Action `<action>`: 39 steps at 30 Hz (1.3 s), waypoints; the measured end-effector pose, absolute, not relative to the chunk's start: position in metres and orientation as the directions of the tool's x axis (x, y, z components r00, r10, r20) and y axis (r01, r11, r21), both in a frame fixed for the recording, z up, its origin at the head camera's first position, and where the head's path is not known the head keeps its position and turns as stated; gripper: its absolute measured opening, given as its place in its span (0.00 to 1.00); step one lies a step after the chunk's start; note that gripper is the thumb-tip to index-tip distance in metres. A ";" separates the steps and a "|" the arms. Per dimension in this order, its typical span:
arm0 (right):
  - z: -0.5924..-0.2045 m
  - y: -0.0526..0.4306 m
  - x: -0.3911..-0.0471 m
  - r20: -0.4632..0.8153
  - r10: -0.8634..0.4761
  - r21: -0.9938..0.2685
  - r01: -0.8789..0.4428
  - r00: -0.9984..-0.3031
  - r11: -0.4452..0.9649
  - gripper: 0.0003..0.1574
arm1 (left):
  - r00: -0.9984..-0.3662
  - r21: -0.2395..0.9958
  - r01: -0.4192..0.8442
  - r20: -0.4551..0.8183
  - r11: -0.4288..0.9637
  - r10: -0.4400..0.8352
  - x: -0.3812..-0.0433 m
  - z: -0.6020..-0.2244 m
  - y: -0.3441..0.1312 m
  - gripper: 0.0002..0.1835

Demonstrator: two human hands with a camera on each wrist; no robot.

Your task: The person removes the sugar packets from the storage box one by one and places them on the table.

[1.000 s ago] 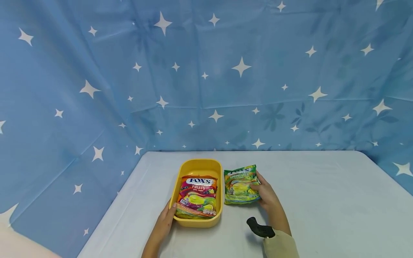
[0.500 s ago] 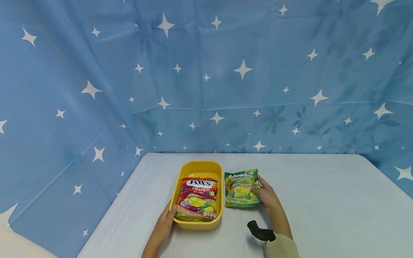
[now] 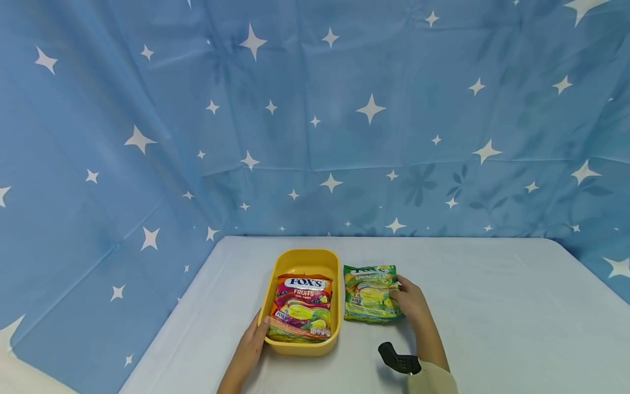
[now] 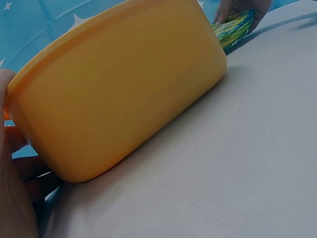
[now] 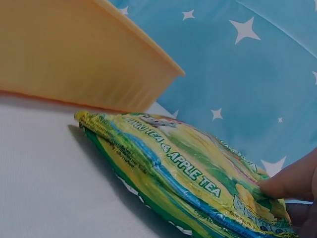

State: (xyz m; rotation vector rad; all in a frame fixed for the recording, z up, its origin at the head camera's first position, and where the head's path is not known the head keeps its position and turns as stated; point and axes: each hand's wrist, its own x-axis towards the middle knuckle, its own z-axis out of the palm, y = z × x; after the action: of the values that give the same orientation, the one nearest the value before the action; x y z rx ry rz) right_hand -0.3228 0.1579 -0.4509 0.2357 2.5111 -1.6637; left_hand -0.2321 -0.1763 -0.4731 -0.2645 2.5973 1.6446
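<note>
A yellow plastic tub [image 3: 305,349] stands on the table with a red and orange candy bag [image 3: 301,307] lying in it. My left hand [image 3: 251,346] grips the tub's near left side, thumb over the rim and fingers behind the wall in the left wrist view. Just right of the tub, a green candy bag [image 3: 370,295] lies almost flat on the table. My right hand [image 3: 412,300] pinches its right edge, with the thumb [image 5: 292,178] on the bag's printed face in the right wrist view.
A white cloth covers the table [image 3: 502,306]. Behind it and at the left hangs a blue curtain [image 3: 315,142] printed with white stars. A black curved piece [image 3: 397,360] sticks out from the right sleeve [image 3: 430,380].
The green bag has turned straighter and shifted slightly right and nearer, with my right hand still on it. The whole head view has slid down a little. My left hand stays on the tub.
</note>
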 end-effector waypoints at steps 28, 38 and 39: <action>-0.404 0.093 -0.294 -0.008 0.070 -0.930 0.033 -0.998 0.365 0.38 | -0.937 0.878 -0.348 -0.312 0.329 -0.158 -0.227 -0.476 -0.173 0.60; -0.394 0.035 -0.276 -0.101 -0.079 -0.963 0.078 -0.992 0.257 0.46 | -0.956 0.896 -0.293 -0.268 0.335 -0.120 -0.229 -0.476 -0.172 0.59; -0.394 0.033 -0.275 -0.107 -0.085 -0.965 0.083 -0.991 0.249 0.46 | -0.960 0.899 -0.280 -0.257 0.338 -0.112 -0.230 -0.475 -0.172 0.58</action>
State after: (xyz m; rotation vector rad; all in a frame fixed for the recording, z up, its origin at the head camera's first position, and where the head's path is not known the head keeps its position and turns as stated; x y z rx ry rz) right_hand -0.2752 0.0328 -0.3939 -0.0026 2.3708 -1.8454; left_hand -0.2299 -0.1721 -0.4755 -0.3610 2.4436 1.6883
